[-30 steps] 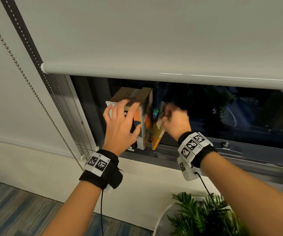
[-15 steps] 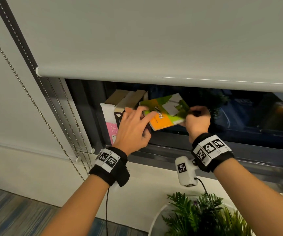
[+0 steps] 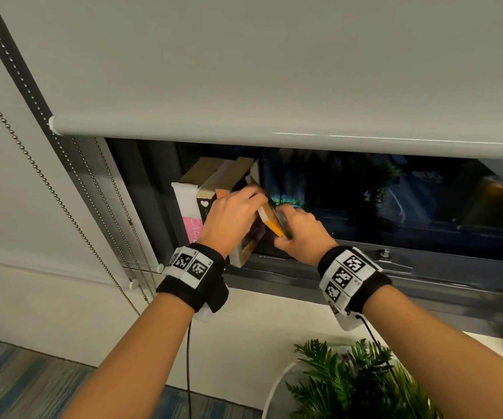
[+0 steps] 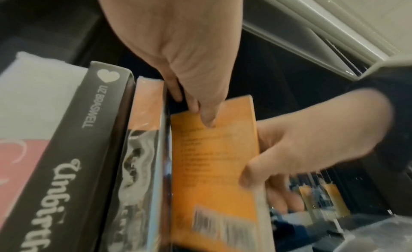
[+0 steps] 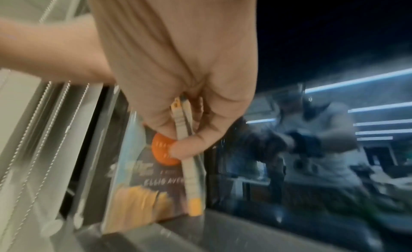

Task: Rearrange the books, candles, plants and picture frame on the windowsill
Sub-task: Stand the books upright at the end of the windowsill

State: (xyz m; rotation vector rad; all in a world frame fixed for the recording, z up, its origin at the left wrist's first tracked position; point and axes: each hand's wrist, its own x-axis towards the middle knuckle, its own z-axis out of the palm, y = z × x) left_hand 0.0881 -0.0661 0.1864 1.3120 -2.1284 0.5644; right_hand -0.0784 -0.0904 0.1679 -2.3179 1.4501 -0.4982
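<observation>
Orange-covered thin book [image 4: 214,160] is pinched in the right hand [image 3: 301,234], thumb and fingers [image 5: 185,150] clamped on its edge. The left hand [image 3: 232,219] rests straight fingers on its top corner. It stands tilted against the upright books [image 3: 213,189] on the windowsill [image 3: 395,285], below the roller blind [image 3: 274,71].

books: 4 [image 4: 214,167] | plants: 1 [image 3: 356,385] | hands: 2 [image 3: 232,219]

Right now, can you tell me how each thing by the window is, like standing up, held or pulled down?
orange book: tilted, gripped by right hand, being slid in beside the row.
left hand: fingertips touching the orange book's top.
black book: upright in the row.
white and pink book: upright at the row's left end.
roller blind: pulled most of the way down.
</observation>
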